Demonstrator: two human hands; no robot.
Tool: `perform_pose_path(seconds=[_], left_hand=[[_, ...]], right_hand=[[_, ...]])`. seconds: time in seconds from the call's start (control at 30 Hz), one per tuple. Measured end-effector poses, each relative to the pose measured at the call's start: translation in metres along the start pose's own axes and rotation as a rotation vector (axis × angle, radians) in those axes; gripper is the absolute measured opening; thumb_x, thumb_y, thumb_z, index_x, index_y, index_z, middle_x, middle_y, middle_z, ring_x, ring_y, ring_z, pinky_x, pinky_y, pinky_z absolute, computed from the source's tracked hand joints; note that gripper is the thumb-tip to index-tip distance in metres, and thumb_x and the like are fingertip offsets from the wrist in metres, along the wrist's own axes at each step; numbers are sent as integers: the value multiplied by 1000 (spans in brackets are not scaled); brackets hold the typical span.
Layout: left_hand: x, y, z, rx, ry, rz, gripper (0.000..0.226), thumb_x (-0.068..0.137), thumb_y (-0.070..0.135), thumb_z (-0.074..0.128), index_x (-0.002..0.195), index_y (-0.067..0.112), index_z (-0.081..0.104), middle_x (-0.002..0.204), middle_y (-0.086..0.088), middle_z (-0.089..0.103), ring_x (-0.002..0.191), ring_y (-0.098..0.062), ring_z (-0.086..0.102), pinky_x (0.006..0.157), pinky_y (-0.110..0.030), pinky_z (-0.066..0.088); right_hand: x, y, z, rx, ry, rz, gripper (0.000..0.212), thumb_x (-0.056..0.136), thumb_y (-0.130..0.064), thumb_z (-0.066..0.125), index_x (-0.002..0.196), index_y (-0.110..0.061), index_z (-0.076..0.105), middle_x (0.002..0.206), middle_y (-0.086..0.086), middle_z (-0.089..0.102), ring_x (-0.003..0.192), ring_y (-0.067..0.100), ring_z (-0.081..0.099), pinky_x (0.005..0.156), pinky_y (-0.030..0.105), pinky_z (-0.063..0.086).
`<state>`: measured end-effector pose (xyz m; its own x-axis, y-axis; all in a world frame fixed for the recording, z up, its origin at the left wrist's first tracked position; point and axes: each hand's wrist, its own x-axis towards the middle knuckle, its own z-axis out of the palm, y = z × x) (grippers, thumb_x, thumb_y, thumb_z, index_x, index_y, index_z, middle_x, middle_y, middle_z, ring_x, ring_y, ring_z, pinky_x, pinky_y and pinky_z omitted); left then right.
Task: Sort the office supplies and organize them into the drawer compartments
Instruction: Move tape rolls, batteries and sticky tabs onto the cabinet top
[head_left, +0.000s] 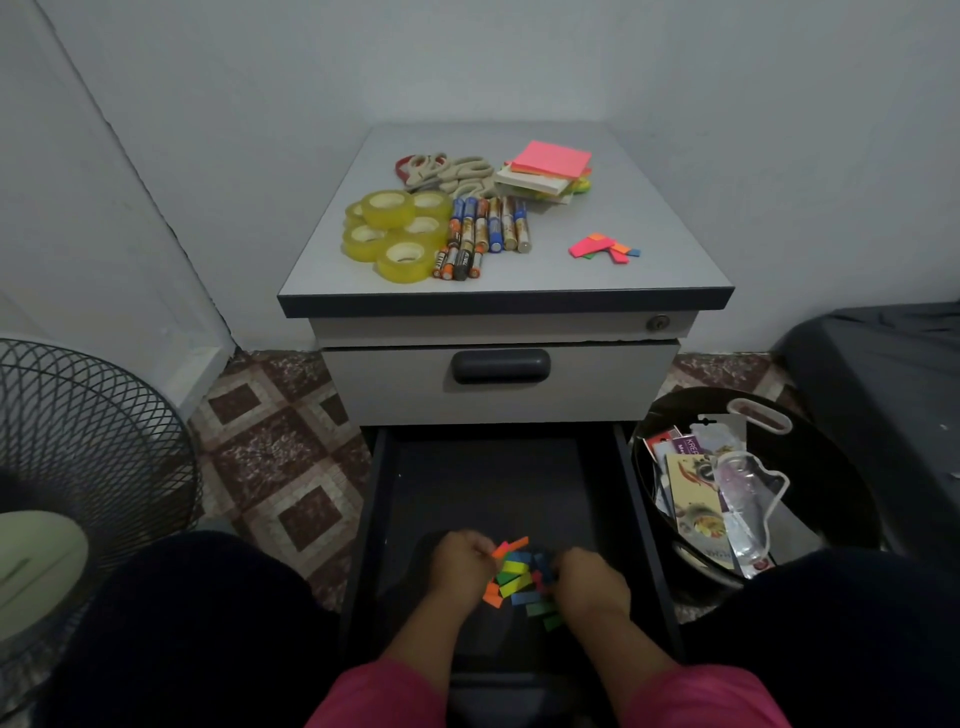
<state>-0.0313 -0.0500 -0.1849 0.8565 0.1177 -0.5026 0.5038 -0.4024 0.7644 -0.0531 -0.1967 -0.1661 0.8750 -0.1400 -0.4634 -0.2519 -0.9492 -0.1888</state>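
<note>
The lower drawer (379, 519) of a grey cabinet is pulled out toward me. At its near end lies a heap of small coloured sticky flags (519, 577). My left hand (460, 564) and my right hand (592, 579) flank the heap with curled fingers touching the flags. On the cabinet top (675, 260) sit yellow tape rolls (395, 234), batteries (460, 262), markers (493, 223), scissors (447, 171), sticky note pads (548, 169) and a few more flags (602, 248).
The upper drawer (498, 379) is closed. A black bin (852, 499) with packaging stands right of the open drawer. A floor fan (78, 457) is at the left. My knees frame the drawer's near end.
</note>
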Motion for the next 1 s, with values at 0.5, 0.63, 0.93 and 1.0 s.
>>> perform_pose_path(seconds=[0.5, 0.63, 0.93, 1.0], left_hand=[[1, -1, 0, 18, -6, 13, 16, 91, -2, 53, 91, 13, 61, 86, 0, 60, 76, -8, 55, 58, -16, 42], [-1, 0, -1, 3, -14, 20, 25, 89, -5, 54, 79, 17, 58, 82, -2, 62, 71, -8, 55, 56, -18, 42], [-17, 17, -10, -49, 7, 85, 26, 88, -3, 58, 74, 20, 58, 80, -1, 63, 77, -13, 59, 62, -18, 45], [-22, 31, -12, -107, 29, 147, 29, 87, -6, 58, 73, 20, 59, 76, 1, 62, 74, -13, 58, 60, -12, 43]], right_hand=[[1, 0, 4, -6, -34, -4, 24, 97, -26, 45, 112, -19, 62, 115, 3, 65, 105, 20, 62, 84, 29, 46], [-1, 1, -3, 25, -35, 4, 23, 97, -29, 47, 112, -17, 60, 113, 2, 65, 103, 18, 63, 80, 27, 44], [-9, -2, -22, 345, -15, 50, 25, 87, -32, 61, 107, -20, 70, 100, 5, 69, 92, 21, 66, 74, 27, 50], [-8, -8, -30, 464, 45, 25, 21, 90, -27, 60, 103, -15, 72, 92, 5, 69, 86, 20, 66, 71, 26, 47]])
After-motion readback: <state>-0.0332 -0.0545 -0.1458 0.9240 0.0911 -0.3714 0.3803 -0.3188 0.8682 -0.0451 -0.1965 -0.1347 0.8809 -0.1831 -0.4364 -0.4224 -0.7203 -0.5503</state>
